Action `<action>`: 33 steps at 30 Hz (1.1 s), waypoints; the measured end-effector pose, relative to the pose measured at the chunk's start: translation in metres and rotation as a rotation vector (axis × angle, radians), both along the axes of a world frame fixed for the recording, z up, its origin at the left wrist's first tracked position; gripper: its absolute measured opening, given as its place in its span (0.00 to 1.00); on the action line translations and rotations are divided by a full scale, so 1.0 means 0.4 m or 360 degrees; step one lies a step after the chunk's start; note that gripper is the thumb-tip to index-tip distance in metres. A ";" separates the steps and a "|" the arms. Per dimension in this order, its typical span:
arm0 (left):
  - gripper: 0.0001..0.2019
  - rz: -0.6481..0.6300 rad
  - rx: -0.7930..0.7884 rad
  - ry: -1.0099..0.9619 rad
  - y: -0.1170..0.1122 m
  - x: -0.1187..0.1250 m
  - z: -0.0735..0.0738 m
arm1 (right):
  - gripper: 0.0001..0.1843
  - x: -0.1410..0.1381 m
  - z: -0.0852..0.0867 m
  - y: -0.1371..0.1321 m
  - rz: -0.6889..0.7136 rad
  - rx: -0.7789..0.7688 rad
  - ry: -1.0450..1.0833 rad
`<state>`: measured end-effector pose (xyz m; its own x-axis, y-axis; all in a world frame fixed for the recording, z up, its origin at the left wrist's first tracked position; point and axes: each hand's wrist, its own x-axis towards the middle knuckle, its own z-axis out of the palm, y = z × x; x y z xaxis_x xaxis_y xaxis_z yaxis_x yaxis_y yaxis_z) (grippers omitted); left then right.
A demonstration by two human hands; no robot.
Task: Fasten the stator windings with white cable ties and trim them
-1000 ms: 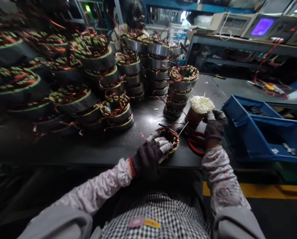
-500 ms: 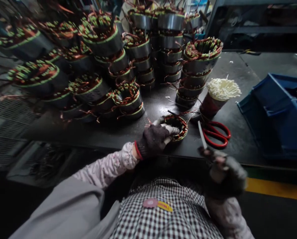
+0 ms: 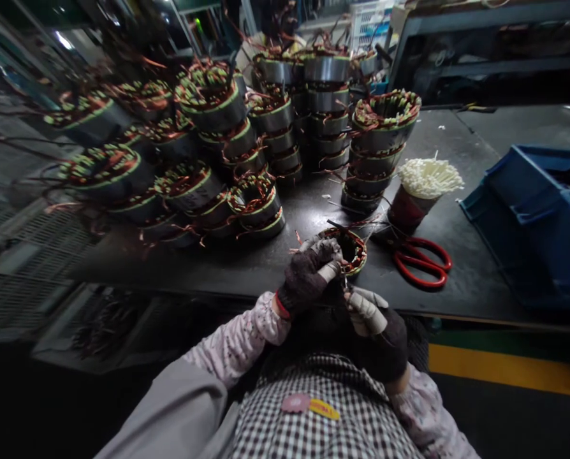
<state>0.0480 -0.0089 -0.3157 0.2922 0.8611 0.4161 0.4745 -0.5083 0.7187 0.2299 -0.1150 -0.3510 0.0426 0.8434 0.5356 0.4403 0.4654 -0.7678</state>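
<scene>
A small motor stator (image 3: 360,260), a ring wound with copper wire and edged yellow-green, rests near the bench's front edge. My left hand (image 3: 308,271), in a dark glove with wrapped fingertips, is closed at its near left rim, thumb and fingers drawn together there. Just in front of the rim is my right hand (image 3: 378,325), gloved and taped likewise. Its fingers pinch a thin pale piece (image 3: 345,280) that reaches up to the windings; its kind is too small to tell. Red-handled scissors (image 3: 423,262) lie right of the stator.
Stacked stators (image 3: 208,105) crowd the left and back of the bench (image 3: 308,204). Behind the scissors stands a cup (image 3: 406,207) packed with white sticks or tubes (image 3: 431,177). A blue bin (image 3: 524,217) is at the right. Loose wires lie between the stator and cup.
My right hand has come left and inward from beside the scissors to the stator's near rim. The long pale strip it held upright no longer shows. My left fingers have drawn together.
</scene>
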 end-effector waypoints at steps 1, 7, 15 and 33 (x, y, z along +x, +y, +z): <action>0.07 -0.0013 -0.0048 -0.0091 0.000 0.002 0.003 | 0.11 0.000 0.015 0.007 -0.0012 0.0021 0.0054; 0.04 -0.0291 0.0013 -0.0130 0.013 -0.009 0.014 | 0.11 0.009 0.086 0.038 -0.0195 -0.0146 0.0235; 0.06 -0.0431 0.0135 -0.0284 0.015 -0.012 0.009 | 0.13 -0.001 0.110 0.087 -0.0215 -0.0298 -0.0069; 0.09 -0.0481 0.0382 0.0106 0.039 -0.048 0.008 | 0.07 0.012 0.071 0.016 -0.0005 -0.0267 0.0156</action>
<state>0.0290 0.0066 -0.3124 0.5511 0.6125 0.5667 0.3194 -0.7823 0.5348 0.2347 -0.1085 -0.3224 0.0902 0.9203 0.3807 0.3607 0.3261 -0.8738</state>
